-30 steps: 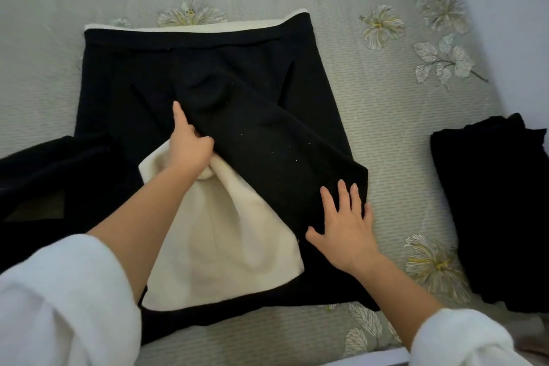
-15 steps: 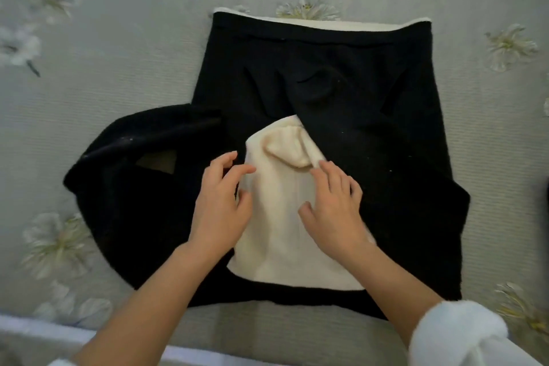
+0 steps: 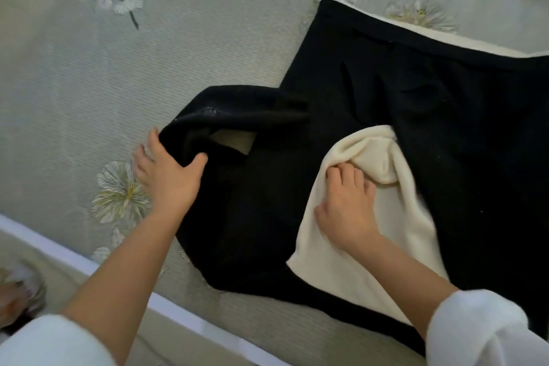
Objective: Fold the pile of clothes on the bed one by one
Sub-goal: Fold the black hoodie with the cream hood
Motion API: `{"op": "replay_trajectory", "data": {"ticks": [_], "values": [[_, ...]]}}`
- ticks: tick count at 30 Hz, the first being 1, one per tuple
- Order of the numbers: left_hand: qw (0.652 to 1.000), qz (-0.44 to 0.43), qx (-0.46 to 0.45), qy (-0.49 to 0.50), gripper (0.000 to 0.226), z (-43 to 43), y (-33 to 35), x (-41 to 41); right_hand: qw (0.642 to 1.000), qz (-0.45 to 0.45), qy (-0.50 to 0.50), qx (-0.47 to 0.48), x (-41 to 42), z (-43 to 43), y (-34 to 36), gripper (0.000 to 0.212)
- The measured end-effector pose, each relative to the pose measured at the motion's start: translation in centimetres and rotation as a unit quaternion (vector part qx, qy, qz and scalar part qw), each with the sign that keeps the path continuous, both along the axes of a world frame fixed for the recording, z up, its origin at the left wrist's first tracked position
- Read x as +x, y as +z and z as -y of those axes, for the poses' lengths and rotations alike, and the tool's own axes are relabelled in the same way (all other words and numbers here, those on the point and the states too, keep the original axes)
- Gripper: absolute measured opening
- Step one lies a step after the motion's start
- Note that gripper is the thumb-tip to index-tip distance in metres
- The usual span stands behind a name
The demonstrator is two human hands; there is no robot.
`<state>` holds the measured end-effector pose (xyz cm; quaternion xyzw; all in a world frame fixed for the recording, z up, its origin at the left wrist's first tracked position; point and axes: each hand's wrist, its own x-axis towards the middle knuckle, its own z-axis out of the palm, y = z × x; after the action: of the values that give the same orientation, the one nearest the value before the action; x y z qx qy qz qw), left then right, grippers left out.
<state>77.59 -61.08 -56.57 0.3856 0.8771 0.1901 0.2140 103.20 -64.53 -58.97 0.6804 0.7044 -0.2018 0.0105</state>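
Black trousers [image 3: 416, 128] — left hand [image 3: 169, 181], arm outstretched, grips a leg end [image 3: 190, 134]; right hand [image 3: 347, 211], fingers [image 3: 344, 177] curled, pinches the cream lining [image 3: 395, 217].

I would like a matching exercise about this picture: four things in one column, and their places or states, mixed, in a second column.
Column 1
1. left hand
2. right hand
3. waistband
4. bedsheet

Column 2
A. printed with flowers
B. on the cream lining
C. grips the black trouser leg
D. edged in cream, farthest from the person

Pairs: 1-C, 2-B, 3-D, 4-A
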Motion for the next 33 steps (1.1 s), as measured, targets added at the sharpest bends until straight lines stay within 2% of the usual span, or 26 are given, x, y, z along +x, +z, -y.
{"op": "replay_trajectory", "data": {"ticks": [3,5,7,9,10,12,14,16,18,19,20,22,24,25,28,30,31,32,33], "values": [[0.998,0.061,-0.020,0.018,0.107,-0.2,-0.9,-1.8,0.998,-0.022,0.020,0.053,-1.9,-2.4,1.2,0.049],[0.994,0.107,-0.029,0.020,0.110,0.0,-1.3,-2.4,0.993,-0.108,0.019,0.054,-3.6,-4.2,1.9,0.059],[0.989,0.143,-0.024,0.022,0.106,0.4,-1.6,-2.5,0.972,-0.234,-0.015,-0.003,-5.4,-6.1,2.5,0.076],[0.979,0.199,-0.003,0.047,0.094,0.7,-1.7,-2.1,0.960,-0.277,-0.023,-0.020,-7.0,-7.9,2.5,0.084],[0.968,0.239,0.010,0.075,0.089,0.7,-1.7,-1.9,0.964,-0.263,-0.013,-0.020,-7.4,-8.7,2.4,0.079],[0.942,0.301,0.038,0.143,0.083,0.6,-1.9,-1.9,0.969,-0.243,-0.022,-0.032,-7.9,-10.1,2.2,0.052],[0.933,0.307,0.044,0.184,0.079,0.6,-1.6,-1.8,0.957,-0.284,-0.060,-0.029,-7.9,-10.8,2.2,0.031],[0.940,0.290,0.045,0.174,0.055,0.3,-0.9,-1.7,0.938,-0.332,-0.097,0.010,-7.7,-11.5,3.0,0.023],[0.952,0.275,0.055,0.120,0.020,0.2,0.2,-1.2,0.886,-0.423,-0.190,0.031,-6.8,-13.2,4.4,0.023],[0.960,0.256,0.065,0.087,0.014,0.1,0.9,-0.7,0.853,-0.457,-0.247,0.042,-6.0,-14.4,5.2,0.025],[0.971,0.218,0.083,0.048,0.013,0.0,1.6,-0.1,0.828,-0.472,-0.296,0.063,-4.8,-15.7,6.0,0.027],[0.982,0.103,0.149,-0.060,0.018,-0.2,3.4,1.4,0.825,-0.428,-0.346,0.130,-1.5,-18.1,7.5,0.025],[0.954,0.018,0.226,-0.198,0.024,-0.1,5.2,4.0,0.828,-0.378,-0.365,0.197,2.2,-19.9,9.0,0.022],[0.934,0.012,0.243,-0.263,0.025,0.1,5.7,5.6,0.814,-0.380,-0.376,0.226,3.8,-20.5,9.8,0.022],[0.877,0.073,0.170,-0.443,0.039,1.7,5.4,10.6,0.746,-0.402,-0.445,0.290,8.1,-19.8,10.7,0.021],[0.833,0.042,0.093,-0.543,0.053,3.4,3.9,12.6,0.675,-0.444,-0.536,0.246,10.4,-17.8,9.2,0.015],[0.821,0.006,0.073,-0.566,0.060,4.2,2.8,13.0,0.640,-0.465,-0.583,0.185,11.3,-16.5,8.0,0.021],[0.822,-0.021,0.055,-0.567,0.065,5.0,2.0,13.0,0.616,-0.484,-0.613,0.102,11.9,-15.1,6.6,0.031],[0.831,-0.037,0.031,-0.555,0.070,5.5,1.3,12.7,0.605,-0.495,-0.623,0.022,12.2,-13.7,5.5,0.039]]}}
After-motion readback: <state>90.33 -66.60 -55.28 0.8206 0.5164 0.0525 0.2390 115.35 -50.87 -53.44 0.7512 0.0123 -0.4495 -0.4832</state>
